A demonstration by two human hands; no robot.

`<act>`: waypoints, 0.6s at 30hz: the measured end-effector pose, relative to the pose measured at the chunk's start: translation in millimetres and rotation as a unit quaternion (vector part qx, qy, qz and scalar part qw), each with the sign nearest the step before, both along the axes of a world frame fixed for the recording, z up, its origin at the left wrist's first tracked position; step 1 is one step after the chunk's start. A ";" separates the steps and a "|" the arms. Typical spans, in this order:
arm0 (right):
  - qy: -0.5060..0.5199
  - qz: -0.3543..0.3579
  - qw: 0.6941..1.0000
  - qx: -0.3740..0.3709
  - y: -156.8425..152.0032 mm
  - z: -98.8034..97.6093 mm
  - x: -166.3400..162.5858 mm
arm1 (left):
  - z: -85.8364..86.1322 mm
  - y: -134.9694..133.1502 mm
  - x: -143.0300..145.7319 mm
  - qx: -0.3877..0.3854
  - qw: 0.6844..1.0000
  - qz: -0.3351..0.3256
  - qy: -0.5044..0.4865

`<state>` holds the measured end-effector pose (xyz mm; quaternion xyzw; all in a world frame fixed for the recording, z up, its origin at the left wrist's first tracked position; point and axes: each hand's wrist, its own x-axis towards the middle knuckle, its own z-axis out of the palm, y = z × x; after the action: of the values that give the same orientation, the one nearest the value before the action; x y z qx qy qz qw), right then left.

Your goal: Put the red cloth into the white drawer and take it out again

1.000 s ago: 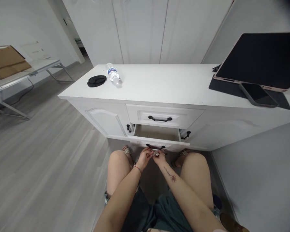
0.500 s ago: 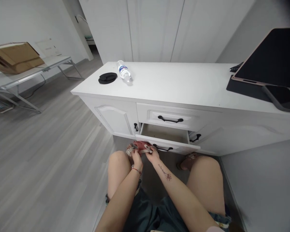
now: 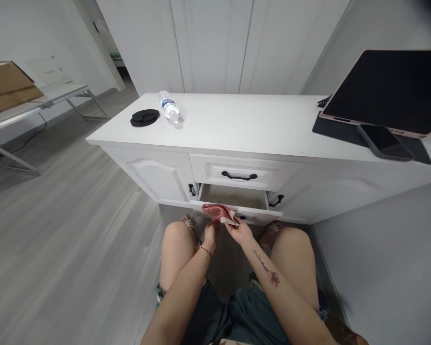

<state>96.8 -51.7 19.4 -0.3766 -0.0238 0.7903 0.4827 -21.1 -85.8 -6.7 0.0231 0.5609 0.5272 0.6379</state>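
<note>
I squat in front of a white cabinet (image 3: 237, 124) whose lower drawer (image 3: 237, 197) is pulled open. My right hand (image 3: 240, 232) pinches a folded pink cloth (image 3: 217, 212) and holds it at the drawer's front edge. My left hand (image 3: 210, 234) sits just below the cloth with its fingers curled up toward it; I cannot make out whether they grip it. The upper drawer (image 3: 239, 173) above is closed, with a black handle.
On the cabinet top lie a water bottle (image 3: 168, 107), a black round lid (image 3: 144, 117), a tablet (image 3: 388, 91) on a dark mat and a phone (image 3: 384, 141). A glass table with a cardboard box (image 3: 5, 86) stands at the left. A wall corner is at the right.
The pink cloth has come up from below the drawer handle to the open drawer's front edge, now in my right hand. My left hand has dropped slightly beneath it.
</note>
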 end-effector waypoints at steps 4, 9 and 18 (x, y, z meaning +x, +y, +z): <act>-0.001 -0.018 1.000 -0.022 -0.6 3.6 23.7 | 8.3 2.6 13.5 -0.015 0.999 -0.022 0.019; -0.014 -0.043 0.998 -0.054 -0.6 7.3 51.2 | 14.3 6.5 28.7 0.012 0.999 -0.033 0.009; 0.002 -0.077 0.993 -0.088 -1.5 20.4 103.9 | 13.7 10.4 36.7 0.024 0.998 -0.051 -0.013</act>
<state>200.7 -53.1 39.8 -0.4168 0.0762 0.7504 0.5073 15.6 -75.4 7.0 0.0601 0.5380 0.5079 0.6701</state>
